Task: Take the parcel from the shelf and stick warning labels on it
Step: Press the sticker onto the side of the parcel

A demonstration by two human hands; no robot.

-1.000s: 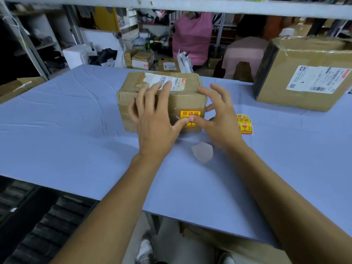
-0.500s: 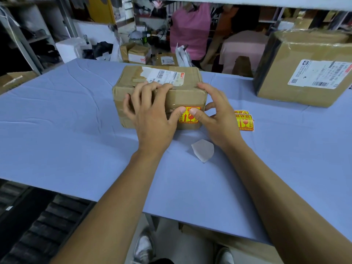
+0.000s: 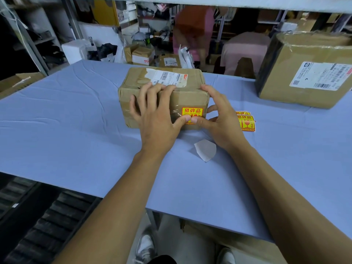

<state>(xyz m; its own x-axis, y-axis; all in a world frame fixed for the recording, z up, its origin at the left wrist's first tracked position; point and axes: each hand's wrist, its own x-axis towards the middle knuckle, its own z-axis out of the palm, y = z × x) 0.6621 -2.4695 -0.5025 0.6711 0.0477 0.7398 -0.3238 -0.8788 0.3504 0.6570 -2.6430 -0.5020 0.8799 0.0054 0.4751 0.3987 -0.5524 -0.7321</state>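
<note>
A small taped cardboard parcel (image 3: 186, 98) with a white shipping label on top sits on the blue table (image 3: 76, 134). A yellow and red warning label (image 3: 192, 111) is stuck on its near face. My left hand (image 3: 156, 119) lies over the parcel's front and top edge, thumb pressing the label's lower part. My right hand (image 3: 219, 119) grips the parcel's right corner, and its thumb meets the left thumb on the label. More warning labels (image 3: 246, 121) lie on the table just right of my right hand.
A torn white backing paper (image 3: 205, 150) lies near my right wrist. A large cardboard box (image 3: 304, 73) stands at the table's back right. Beyond the table are shelves, small boxes and a person in pink. A black roller conveyor (image 3: 38, 225) runs at lower left.
My fingers have slid from the parcel's top down to its front edge. Both thumbs have moved lower on the warning label, pressing it against the near face.
</note>
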